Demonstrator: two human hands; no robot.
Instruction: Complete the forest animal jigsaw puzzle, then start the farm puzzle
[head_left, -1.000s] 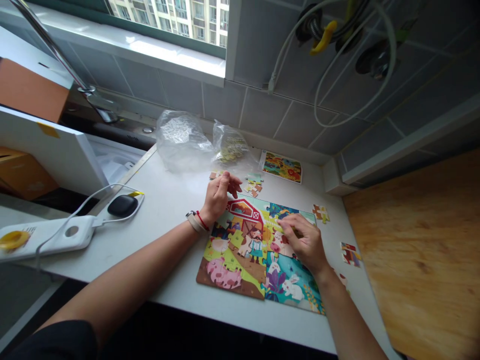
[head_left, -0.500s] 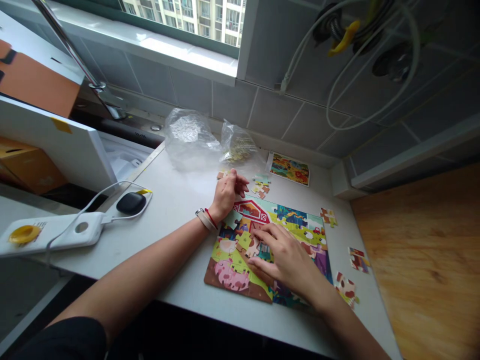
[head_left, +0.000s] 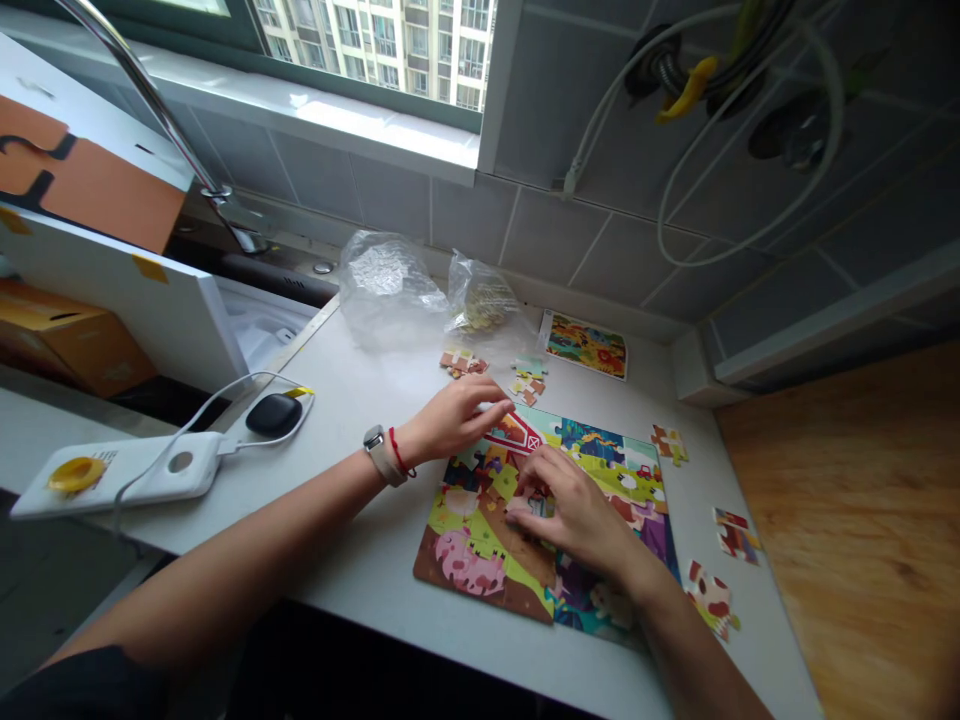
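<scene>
A farm-scene jigsaw puzzle [head_left: 480, 560], with a pig, a hen and a red barn, lies on the white counter. My right hand [head_left: 577, 505] is over its middle, fingers curled and thumb drawn in around a puzzle piece that they mostly hide. Just left of those fingers, a yellow-green piece [head_left: 504, 482] lies tilted on the board. My left hand [head_left: 457, 415] hovers at the upper left edge by the barn roof, fingers loosely stretched and holding nothing. Loose pieces [head_left: 529, 380] lie behind the puzzle, and brown-spotted pieces [head_left: 711, 595] lie to its right.
Clear plastic bags [head_left: 390, 290] and a picture card [head_left: 585, 345] are along the tiled wall. A white power strip [head_left: 142, 470] with a cable and a black round-cornered device [head_left: 274, 413] are at the left. A wooden board [head_left: 847, 520] borders the right side.
My left hand has lowered, its fingers now pointing right. My right hand's fingers have curled in, and the spotted piece beneath them no longer shows where it lay. The view has shifted slightly.
</scene>
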